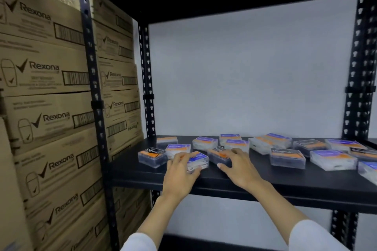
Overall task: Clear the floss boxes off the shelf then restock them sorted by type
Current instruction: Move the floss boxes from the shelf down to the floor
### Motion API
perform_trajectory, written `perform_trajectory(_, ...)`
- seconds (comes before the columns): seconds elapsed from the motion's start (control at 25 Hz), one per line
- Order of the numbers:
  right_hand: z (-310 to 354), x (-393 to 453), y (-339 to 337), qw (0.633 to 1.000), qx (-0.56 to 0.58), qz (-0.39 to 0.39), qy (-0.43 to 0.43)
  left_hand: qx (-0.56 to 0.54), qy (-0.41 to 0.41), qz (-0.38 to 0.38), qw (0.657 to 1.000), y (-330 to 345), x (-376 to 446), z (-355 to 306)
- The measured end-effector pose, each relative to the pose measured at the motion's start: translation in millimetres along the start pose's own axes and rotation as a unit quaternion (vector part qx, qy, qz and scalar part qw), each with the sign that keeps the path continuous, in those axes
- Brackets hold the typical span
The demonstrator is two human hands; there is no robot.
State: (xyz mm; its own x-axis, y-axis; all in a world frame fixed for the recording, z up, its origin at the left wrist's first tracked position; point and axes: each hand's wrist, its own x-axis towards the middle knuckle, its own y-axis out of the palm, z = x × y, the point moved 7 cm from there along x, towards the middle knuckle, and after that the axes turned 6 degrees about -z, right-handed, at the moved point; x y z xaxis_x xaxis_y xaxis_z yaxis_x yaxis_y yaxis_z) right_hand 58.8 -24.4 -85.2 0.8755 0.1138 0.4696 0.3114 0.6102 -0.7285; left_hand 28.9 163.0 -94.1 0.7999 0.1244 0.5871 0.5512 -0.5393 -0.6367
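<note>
On the black shelf [265, 185], floss boxes lie scattered and mixed, purple-labelled and black "Charcoal" ones jumbled from the left post to the right edge. Clearing looks barely begun; nothing appears sorted yet. Left hand [181, 171] curls over a purple-labelled floss box [199, 161] near the front edge, gripping it. Right hand [237, 166] lies with fingers spread atop an orange-and-black floss box [218, 155]; whether it grips, I cannot tell. Rexona cartons [44, 91] stacked to the left. Judgement: nearly all removal, and all restocking, remains.

About 15 floss boxes [287, 158], 2 hands, 1 shelf [285, 185], many stacked cartons [44, 79]
</note>
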Motion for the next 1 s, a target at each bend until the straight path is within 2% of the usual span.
perform_trajectory(0.2, -20, -17, -27, 0.999, 0.018, -0.045, 0.024, -0.023, 0.012, 0.033, 0.999, -3, -10, -9)
perform_trajectory(0.32, -27, -37, -39, 0.997, 0.055, -0.044, 0.033, -0.022, 0.0, 0.046, 0.999, -6, -20, -20)
perform_trajectory(0.48, -25, -74, -62, 0.992, 0.107, -0.068, 0.024, -0.079, -0.004, 0.0, 0.997, -19, -53, -41)
perform_trajectory(0.6, -26, -113, -73, 0.992, 0.104, -0.076, 0.017, -0.159, -0.024, -0.051, 0.986, -28, -92, -48)
perform_trajectory(0.68, -32, -140, -72, 0.993, 0.094, -0.072, 0.018, -0.195, -0.05, -0.058, 0.978, -27, -120, -48)
perform_trajectory(0.84, -65, -202, -39, 0.994, 0.091, -0.031, 0.047, -0.184, -0.083, 0.0, 0.979, 15, -186, -35)
perform_trajectory(1.0, -134, -262, 28, 0.988, 0.099, 0.021, 0.117, -0.142, -0.156, 0.088, 0.973, 99, -248, 8)
